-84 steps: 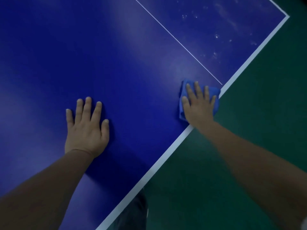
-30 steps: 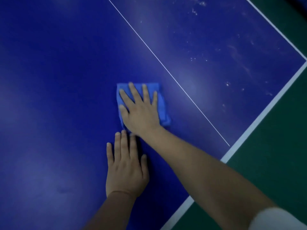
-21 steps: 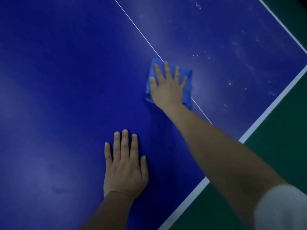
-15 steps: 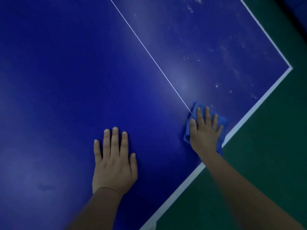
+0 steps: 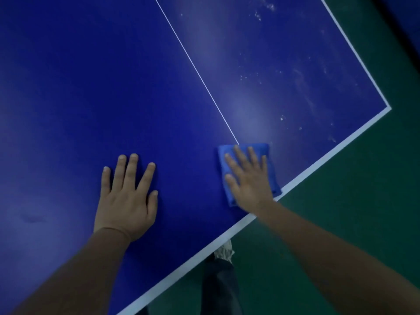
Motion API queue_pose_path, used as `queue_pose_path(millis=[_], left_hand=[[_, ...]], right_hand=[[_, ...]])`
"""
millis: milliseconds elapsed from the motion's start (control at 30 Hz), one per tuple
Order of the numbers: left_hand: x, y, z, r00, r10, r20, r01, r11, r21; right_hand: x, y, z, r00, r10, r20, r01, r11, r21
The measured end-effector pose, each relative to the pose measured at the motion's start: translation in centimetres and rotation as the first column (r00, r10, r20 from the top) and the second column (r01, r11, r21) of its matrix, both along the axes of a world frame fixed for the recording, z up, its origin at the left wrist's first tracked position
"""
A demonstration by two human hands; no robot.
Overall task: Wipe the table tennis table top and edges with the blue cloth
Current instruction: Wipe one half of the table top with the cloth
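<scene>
A dark blue table tennis table top [image 5: 91, 87] is filling the left and centre of the frame, seen from above and slanting from lower left to upper right. Near the left edge of the frame a faint smudge [image 5: 31, 218] is showing on the surface.

In the lower left, a bare forearm is reaching up to the left hand [image 5: 127, 201], which is lying palm down on the bare table with its fingers straight and slightly spread, holding nothing.

A thin white centre line [image 5: 197, 73] is running from the top of the frame down and to the right, ending at the upper edge of the blue cloth [image 5: 266, 148].

The cloth, folded into a rough square, is sitting just right of centre, on the table top beside its near edge. The right hand [image 5: 250, 180] is pressing flat on it, fingers straight and fanned out, not curled around it. Cloth is showing past the fingertips and along both sides of the hand.

Below the cloth, a pale shoe [image 5: 223, 251] and a dark trouser leg [image 5: 218, 283] are showing under the table edge.

In the upper right, pale dust specks [image 5: 281, 118] are dotting the table surface. A white border stripe [image 5: 318, 169] is marking the table's edge and turning a corner at the right. Beyond it, green floor [image 5: 352, 212] is filling the right side of the frame.
</scene>
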State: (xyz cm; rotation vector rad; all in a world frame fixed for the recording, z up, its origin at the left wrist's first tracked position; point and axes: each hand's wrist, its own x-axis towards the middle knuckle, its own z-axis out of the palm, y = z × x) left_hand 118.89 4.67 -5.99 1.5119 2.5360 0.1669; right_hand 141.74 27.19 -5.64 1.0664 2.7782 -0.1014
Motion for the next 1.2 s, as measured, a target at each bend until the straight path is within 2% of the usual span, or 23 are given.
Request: queue_pose_path(millis=[67, 133, 167, 200, 233, 300, 367, 400, 467, 533, 600, 633, 700, 767, 833, 900, 933, 1000, 1033, 1067, 1100, 1133, 1200], left_hand=[[0.3, 0.2, 0.1, 1.000, 0.019, -0.012, -0.019, 1.000, -0.004], [0.7, 0.3, 0.4, 0.999, 0.025, -0.044, -0.026, 0.999, -0.024], [1.0, 0.4, 0.5, 0.998, 0.021, -0.065, -0.023, 0.999, -0.036], [1.2, 0.5, 0.8, 0.996, 0.027, -0.086, -0.031, 0.998, -0.049], [1.7, 0.6, 1.1, 0.993, 0.056, -0.105, -0.063, 0.996, -0.062], [3.7, 1.2, 1.7, 0.977, 0.175, -0.119, -0.184, 0.980, -0.076], [6.7, 2.5, 2.0, 0.939, 0.333, -0.092, -0.338, 0.939, -0.055], [8.3, 3.6, 2.1, 0.917, 0.394, -0.067, -0.397, 0.917, -0.042], [11.2, 6.2, 2.0, 0.894, 0.447, -0.016, -0.448, 0.894, -0.030], [13.4, 8.7, 1.5, 0.890, 0.456, 0.017, -0.455, 0.890, -0.013], [15.0, 10.9, 0.9, 0.875, 0.483, 0.042, -0.483, 0.876, -0.006], [15.6, 11.7, 0.5, 0.864, 0.500, 0.048, -0.500, 0.866, -0.013], [16.3, 12.4, -0.2, 0.850, 0.526, 0.037, -0.525, 0.851, -0.023], [16.4, 12.4, -0.7, 0.849, 0.529, 0.022, -0.528, 0.849, -0.016], [16.3, 12.3, -0.7, 0.849, 0.528, 0.018, -0.527, 0.849, -0.014], [16.3, 12.4, -0.6, 0.847, 0.531, 0.018, -0.530, 0.848, -0.014], [16.3, 12.5, -0.5, 0.847, 0.531, 0.014, -0.531, 0.847, -0.016], [16.4, 12.5, -0.5, 0.851, 0.525, 0.004, -0.525, 0.851, -0.030], [16.3, 12.5, -0.4, 0.854, 0.520, 0.000, -0.519, 0.854, -0.040], [16.3, 12.5, -0.5, 0.857, 0.516, -0.002, -0.516, 0.855, -0.049], [16.2, 12.5, -0.5, 0.857, 0.516, -0.003, -0.515, 0.855, -0.054], [16.2, 12.5, -0.6, 0.856, 0.517, -0.002, -0.516, 0.855, -0.059], [16.2, 12.4, -0.5, 0.855, 0.519, -0.005, -0.518, 0.853, -0.066]], right_hand=[[2.6, 5.0, 0.5, 0.969, -0.243, 0.034, 0.244, 0.970, -0.012], [3.1, 8.1, 0.7, 0.873, -0.489, -0.007, 0.488, 0.872, -0.049], [2.4, 8.2, 0.5, 0.829, -0.559, -0.036, 0.556, 0.829, -0.064], [1.2, 7.3, 0.3, 0.823, -0.567, -0.045, 0.564, 0.824, -0.057], [0.1, 5.4, 0.0, 0.869, -0.492, -0.056, 0.491, 0.870, -0.035], [-1.1, 0.0, -0.5, 0.987, -0.122, -0.104, 0.119, 0.992, -0.027], [0.4, -3.2, -0.5, 0.955, 0.271, -0.123, -0.281, 0.957, -0.073], [1.5, -2.4, -0.5, 0.916, 0.375, -0.139, -0.389, 0.917, -0.090], [4.0, 2.9, -0.9, 0.886, 0.435, -0.157, -0.447, 0.893, -0.046], [6.3, 10.6, -1.0, 0.940, 0.326, -0.104, -0.325, 0.945, 0.024], [8.7, 19.3, -0.6, 0.999, 0.015, -0.053, -0.013, 0.999, 0.034], [9.8, 22.8, -0.3, 0.985, -0.165, -0.042, 0.165, 0.986, 0.016], [10.7, 26.8, 0.2, 0.898, -0.438, -0.050, 0.435, 0.899, -0.049], [9.5, 26.0, 0.1, 0.841, -0.534, -0.084, 0.529, 0.845, -0.072], [7.0, 21.6, -0.3, 0.901, -0.422, -0.101, 0.422, 0.906, -0.023], [5.2, 14.9, -0.9, 0.987, -0.083, -0.139, 0.086, 0.996, 0.019], [5.2, 11.4, -1.2, 0.974, 0.154, -0.165, -0.153, 0.988, 0.016], [6.7, 7.6, -1.5, 0.803, 0.564, -0.192, -0.576, 0.818, -0.005], [7.1, 8.6, -1.5, 0.704, 0.683, -0.193, -0.698, 0.715, -0.018], [6.9, 11.1, -1.4, 0.653, 0.735, -0.186, -0.748, 0.664, -0.003], [6.5, 14.2, -1.3, 0.678, 0.717, -0.163, -0.724, 0.689, 0.025], [5.8, 17.6, -1.1, 0.768, 0.627, -0.131, -0.627, 0.778, 0.047], [4.4, 24.3, -0.4, 0.971, 0.233, -0.056, -0.232, 0.972, 0.030]])
